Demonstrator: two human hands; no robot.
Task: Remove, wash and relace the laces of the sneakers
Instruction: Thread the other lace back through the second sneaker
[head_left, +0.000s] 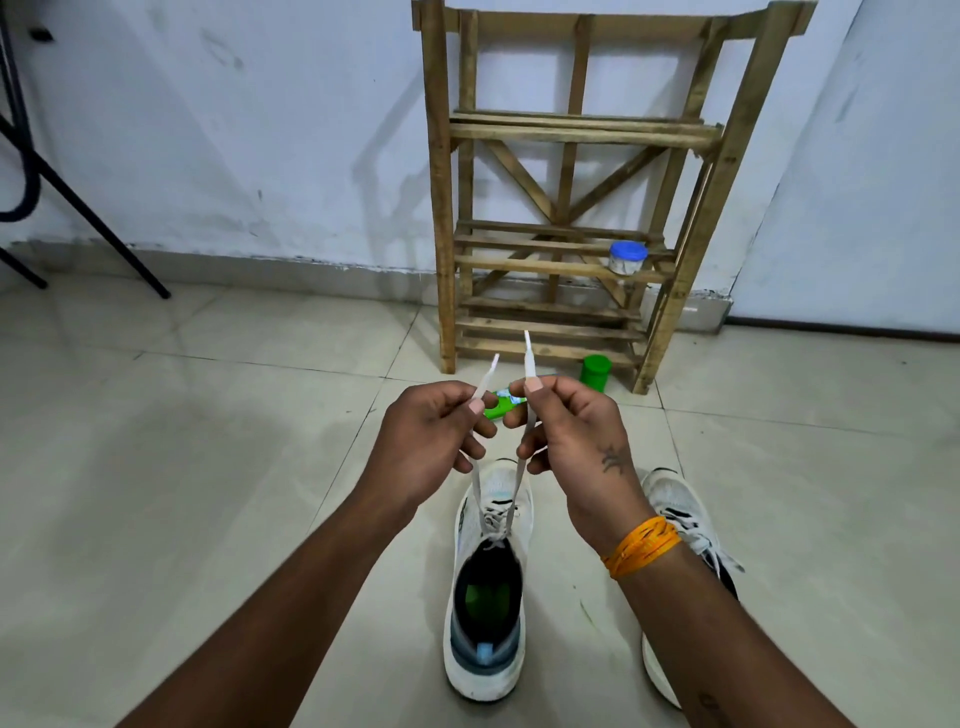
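Pinching one lace end (488, 375) in my left hand (431, 436) and the other lace end (529, 358) in my right hand (576, 431), I hold both above the white sneaker (488, 649).

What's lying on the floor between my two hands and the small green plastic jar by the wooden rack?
In the head view, a green tube lies on the tiled floor, partly hidden behind the left hand and right hand, short of the green jar.

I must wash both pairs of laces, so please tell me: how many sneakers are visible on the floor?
2. One sneaker stands between the forearms, its lace ends held by both hands; the other sneaker lies right of it, partly hidden behind the right forearm.
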